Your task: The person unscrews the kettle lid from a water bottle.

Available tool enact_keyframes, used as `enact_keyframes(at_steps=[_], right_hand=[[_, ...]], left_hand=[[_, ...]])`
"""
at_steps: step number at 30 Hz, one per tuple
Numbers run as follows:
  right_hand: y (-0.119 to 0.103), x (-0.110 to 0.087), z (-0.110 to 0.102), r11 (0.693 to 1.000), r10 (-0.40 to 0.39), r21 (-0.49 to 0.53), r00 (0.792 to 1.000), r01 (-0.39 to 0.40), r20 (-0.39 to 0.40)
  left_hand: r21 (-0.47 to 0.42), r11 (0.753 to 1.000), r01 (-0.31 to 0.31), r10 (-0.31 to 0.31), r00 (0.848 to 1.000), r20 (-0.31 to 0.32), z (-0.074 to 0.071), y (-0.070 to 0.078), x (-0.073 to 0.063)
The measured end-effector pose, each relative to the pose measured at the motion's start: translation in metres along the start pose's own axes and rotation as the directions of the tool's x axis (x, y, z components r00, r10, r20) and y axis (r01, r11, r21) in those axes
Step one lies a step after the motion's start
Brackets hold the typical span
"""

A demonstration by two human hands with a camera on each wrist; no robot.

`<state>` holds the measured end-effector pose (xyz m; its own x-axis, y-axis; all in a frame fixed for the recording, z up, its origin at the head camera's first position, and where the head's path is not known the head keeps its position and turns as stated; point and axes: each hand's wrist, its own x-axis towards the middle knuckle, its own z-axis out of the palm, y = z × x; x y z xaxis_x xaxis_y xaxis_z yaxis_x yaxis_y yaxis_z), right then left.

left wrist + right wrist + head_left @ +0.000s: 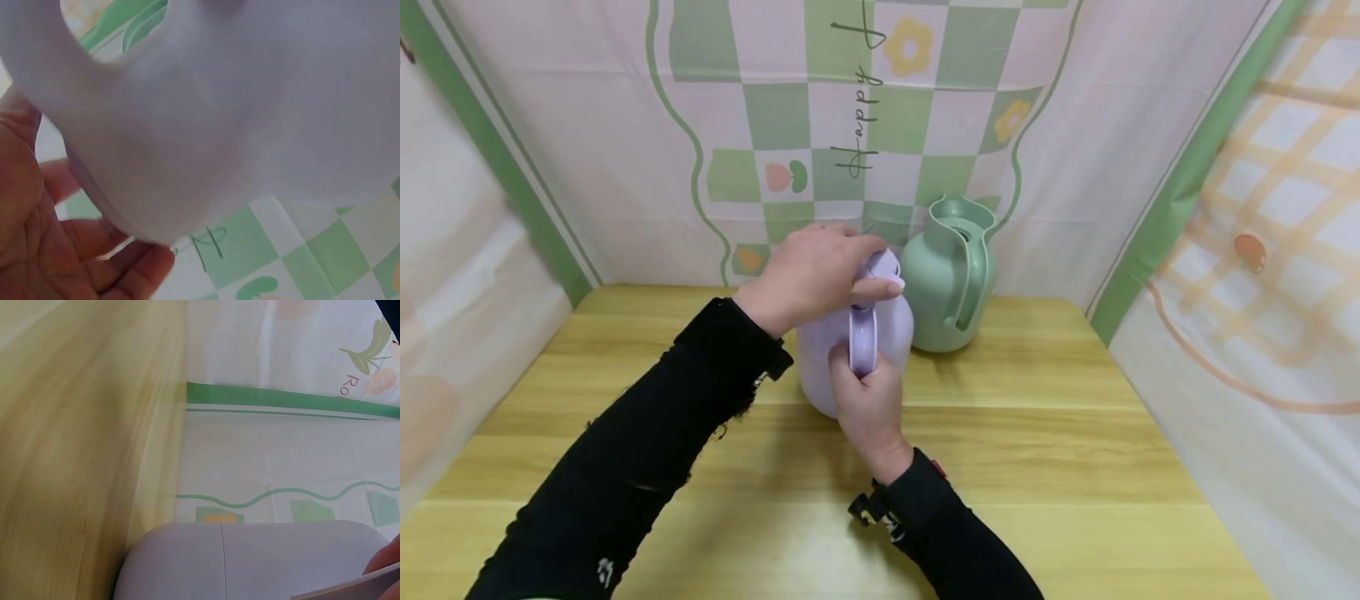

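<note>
A lavender jug point(895, 327) stands on the wooden table. My right hand point(874, 410) grips its handle point(863, 337) from the near side, thumb along the left. Over the jug's top lies my left hand point(816, 273), its thumb on the near side and its fingers on the far side, holding the rim around the lid point(882, 265). In the left wrist view, bent fingers point(147, 265) touch the edge of the jug's spout point(156, 212). Only the jug's rounded body point(181, 562) and a bit of the right hand point(387, 557) show in the right wrist view.
Just behind and to the right stands a green jug point(925, 287), its handle facing forward. Printed cloth point(602, 125) with checks and lettering hangs at the back and both sides. The wooden table point(1037, 450) extends on both sides of the jugs.
</note>
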<state>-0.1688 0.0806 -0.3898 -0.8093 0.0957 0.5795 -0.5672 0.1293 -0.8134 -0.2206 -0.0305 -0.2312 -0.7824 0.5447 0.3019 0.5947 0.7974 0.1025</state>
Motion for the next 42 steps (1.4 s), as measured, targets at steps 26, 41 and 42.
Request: enact_keyframes(at_steps=[26, 41, 42], right_hand=[[-0.001, -0.001, 0.000, 1.000, -0.002, 0.005, 1.000, 0.002, -0.007], [0.000, 0.000, 0.000, 1.000, 0.020, -0.007, 1.000, -0.020, -0.011], [0.000, 0.000, 0.000, 1.000, 0.020, -0.008, 1.000, -0.021, -0.011]], left_hand=[[-0.161, 0.963, -0.215, 0.231, 0.969, 0.086, -0.002, -0.023, 0.011], [-0.085, 0.985, -0.149, 0.155, 0.985, 0.074, 0.000, -0.016, 0.013], [-0.084, 0.986, -0.145, 0.151, 0.986, 0.074, 0.000, -0.015, 0.013]])
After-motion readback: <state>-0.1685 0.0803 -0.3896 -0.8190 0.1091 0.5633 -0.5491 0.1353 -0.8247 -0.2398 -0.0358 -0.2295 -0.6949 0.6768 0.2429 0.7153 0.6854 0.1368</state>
